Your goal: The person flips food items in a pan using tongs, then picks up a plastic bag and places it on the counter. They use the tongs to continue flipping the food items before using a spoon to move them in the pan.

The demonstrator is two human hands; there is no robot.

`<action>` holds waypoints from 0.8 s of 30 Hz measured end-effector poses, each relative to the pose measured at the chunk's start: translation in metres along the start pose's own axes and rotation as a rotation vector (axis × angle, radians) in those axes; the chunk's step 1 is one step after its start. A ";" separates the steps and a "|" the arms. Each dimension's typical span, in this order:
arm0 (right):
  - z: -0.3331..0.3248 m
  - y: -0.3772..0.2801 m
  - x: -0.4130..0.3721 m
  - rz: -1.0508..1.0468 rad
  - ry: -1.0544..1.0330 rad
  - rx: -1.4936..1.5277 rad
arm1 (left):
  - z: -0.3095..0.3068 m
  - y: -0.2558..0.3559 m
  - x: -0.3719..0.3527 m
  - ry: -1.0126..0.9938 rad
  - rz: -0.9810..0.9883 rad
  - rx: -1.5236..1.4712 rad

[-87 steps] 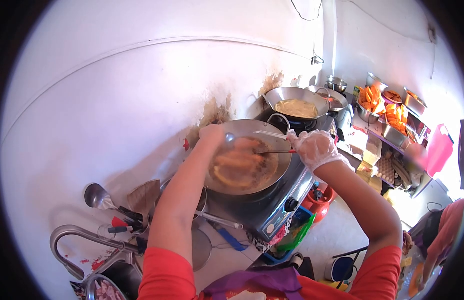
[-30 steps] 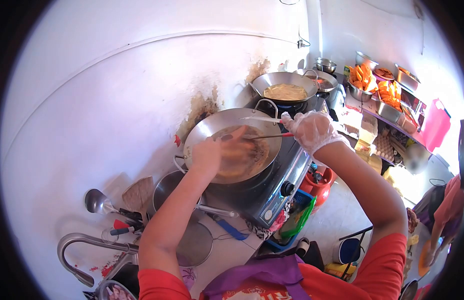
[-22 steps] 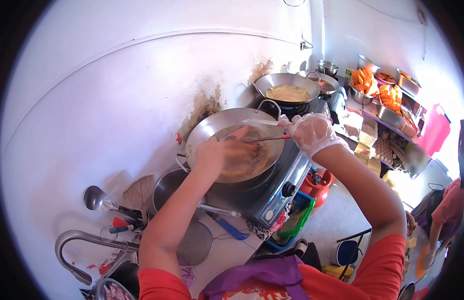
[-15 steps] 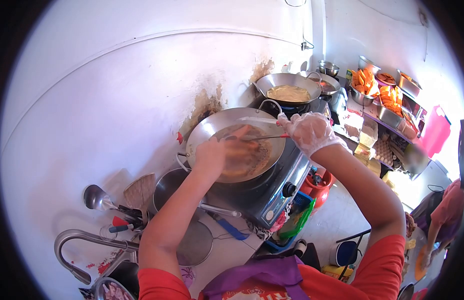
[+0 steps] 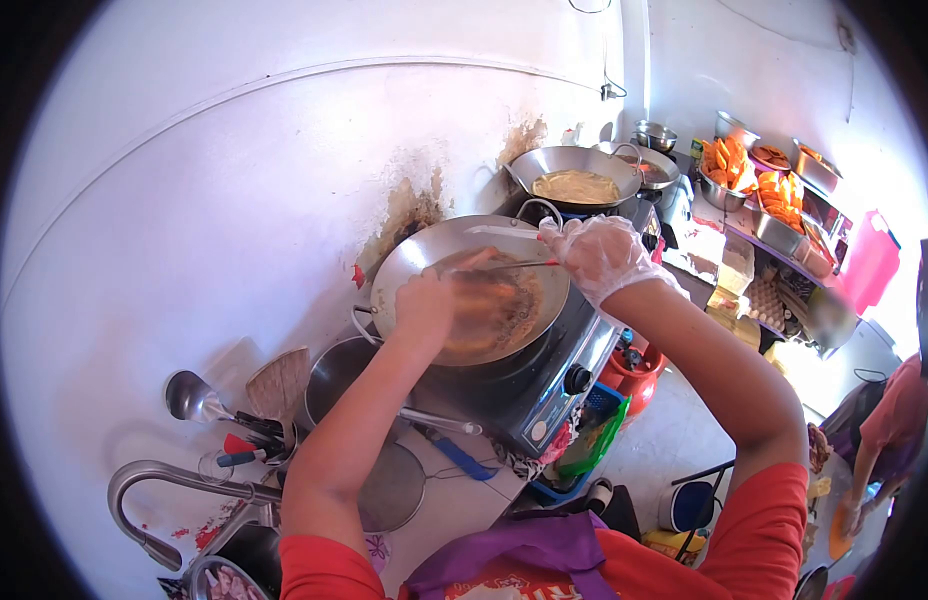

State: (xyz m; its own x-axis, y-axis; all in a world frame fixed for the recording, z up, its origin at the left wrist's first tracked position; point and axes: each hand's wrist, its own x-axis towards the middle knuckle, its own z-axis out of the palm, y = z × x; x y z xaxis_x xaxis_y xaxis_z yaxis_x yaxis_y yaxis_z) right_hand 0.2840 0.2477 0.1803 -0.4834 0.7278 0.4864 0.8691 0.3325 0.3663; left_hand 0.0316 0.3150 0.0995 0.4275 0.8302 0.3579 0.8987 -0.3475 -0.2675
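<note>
Above the near-left part of a large wok (image 5: 396, 275) is my bare left hand (image 5: 426, 305), its fingers closed; I cannot make out what is in them. Orange food (image 5: 489, 298) lies in the brown, bubbling oil just beyond, blurred. My right hand (image 5: 596, 258), in a clear plastic glove, is closed at the wok's right rim around a slim flat utensil (image 5: 499, 231) whose pale end points left over the pan. A thin dark metal rod (image 5: 524, 264) with a red end spans the gap between my hands, the red end right at the glove.
The wok sits on a gas stove (image 5: 554, 400). Behind it stands a second wok (image 5: 524, 172) with yellowish oil. Bowls of orange fried food (image 5: 726, 165) fill the right shelf. A pot (image 5: 329, 365), a blue-handled knife (image 5: 466, 458) and a faucet (image 5: 149, 480) are nearby. Another person (image 5: 894, 420) works at right.
My right hand has shifted slightly left and down with the flat utensil. The rod's red end has moved left too. My left hand has barely moved.
</note>
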 end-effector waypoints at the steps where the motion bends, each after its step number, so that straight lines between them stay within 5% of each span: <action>1: 0.000 0.000 0.002 -0.002 0.000 -0.001 | 0.002 -0.001 0.001 0.008 0.001 -0.003; 24: -0.007 -0.022 0.051 0.092 -0.167 0.130 | 0.008 -0.013 0.000 0.090 -0.041 0.025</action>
State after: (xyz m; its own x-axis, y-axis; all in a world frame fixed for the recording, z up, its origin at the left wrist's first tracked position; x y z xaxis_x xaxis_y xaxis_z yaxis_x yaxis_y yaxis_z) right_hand 0.2395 0.2735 0.2025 -0.3868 0.8441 0.3714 0.9201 0.3266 0.2160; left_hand 0.0188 0.3230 0.0954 0.3983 0.8004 0.4480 0.9135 -0.3020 -0.2726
